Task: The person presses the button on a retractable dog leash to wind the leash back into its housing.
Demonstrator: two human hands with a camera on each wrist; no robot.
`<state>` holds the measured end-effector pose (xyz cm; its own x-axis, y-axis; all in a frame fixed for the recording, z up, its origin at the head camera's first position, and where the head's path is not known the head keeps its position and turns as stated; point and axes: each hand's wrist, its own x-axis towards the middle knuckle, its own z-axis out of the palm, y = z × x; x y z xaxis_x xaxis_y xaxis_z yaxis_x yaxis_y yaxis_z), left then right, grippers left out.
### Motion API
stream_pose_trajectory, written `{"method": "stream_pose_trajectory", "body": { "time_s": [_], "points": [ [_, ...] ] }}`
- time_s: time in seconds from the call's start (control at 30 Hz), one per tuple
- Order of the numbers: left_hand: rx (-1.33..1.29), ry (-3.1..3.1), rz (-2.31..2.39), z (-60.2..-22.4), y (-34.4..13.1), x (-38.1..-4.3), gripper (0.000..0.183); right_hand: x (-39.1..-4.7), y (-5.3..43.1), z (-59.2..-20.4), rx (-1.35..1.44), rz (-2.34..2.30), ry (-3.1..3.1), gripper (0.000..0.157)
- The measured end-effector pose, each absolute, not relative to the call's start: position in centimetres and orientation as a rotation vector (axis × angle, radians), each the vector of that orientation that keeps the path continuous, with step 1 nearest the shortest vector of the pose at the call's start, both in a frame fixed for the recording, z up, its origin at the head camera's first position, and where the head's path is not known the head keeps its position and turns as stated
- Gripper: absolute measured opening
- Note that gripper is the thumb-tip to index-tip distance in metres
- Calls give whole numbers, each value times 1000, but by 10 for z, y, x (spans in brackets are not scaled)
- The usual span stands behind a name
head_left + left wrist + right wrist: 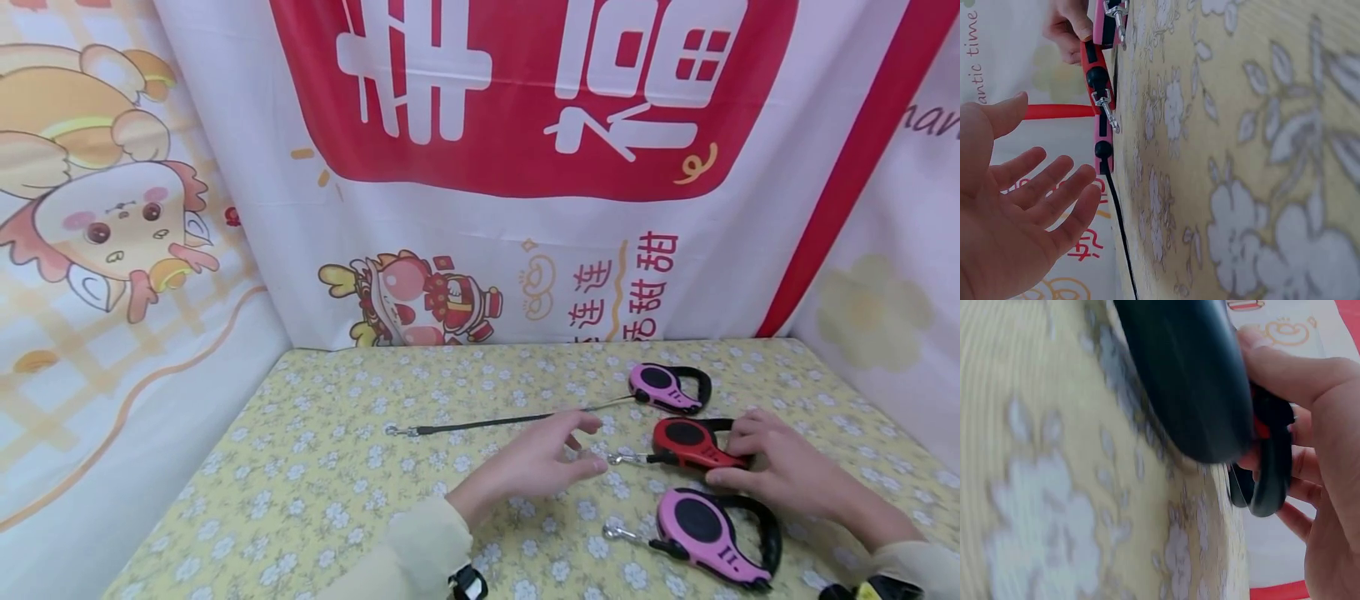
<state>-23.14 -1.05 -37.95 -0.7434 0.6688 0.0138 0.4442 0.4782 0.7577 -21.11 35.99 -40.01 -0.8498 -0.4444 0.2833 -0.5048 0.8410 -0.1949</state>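
Observation:
Three retractable dog leashes lie on the right side of the table. My right hand (787, 471) grips the red leash (716, 457) in the middle by its black handle, thumb on the near side. In the right wrist view, that hand (1338, 437) partly hides the red leash, and a black handle (1188, 381) fills the foreground. My left hand (536, 458), empty, hovers left of the red leash's metal clip (626, 459), fingers loosely bent. The left wrist view shows this hand (1022, 206) with its fingers spread, the red casing (1090, 56) beyond it.
Nearest me lies a pink leash (712, 554) with its clip pointing left. Behind the red one, another pink leash (651, 398) has its black strap (487, 423) pulled out leftward. A flowered cloth covers the table (315, 467); printed hangings (247, 167) enclose it at the back and sides.

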Motion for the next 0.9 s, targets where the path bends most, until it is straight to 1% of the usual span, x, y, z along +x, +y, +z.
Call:
{"method": "stream_pose_trajectory", "body": {
  "time_s": [0.2,0.33,0.43,0.6,0.73,0.9],
  "points": [
    [989,2477,1034,-384,0,-231,64,-213,367,-403,676,450,-2898,26],
    [960,2505,1012,-385,0,-230,63,-214,372,-401,643,472,-2942,26],
    [900,2495,1065,-384,-9,-229,59,-216,375,-397,591,484,-2943,23],
    [801,2468,1213,-381,-36,-231,53,-225,376,-386,523,550,-2842,18],
    [744,2472,1298,-381,-64,-238,49,-237,372,-378,449,676,-2848,25],
    [626,2559,1326,-381,-99,-245,43,-255,361,-372,368,892,-2923,43]
  ]
}}
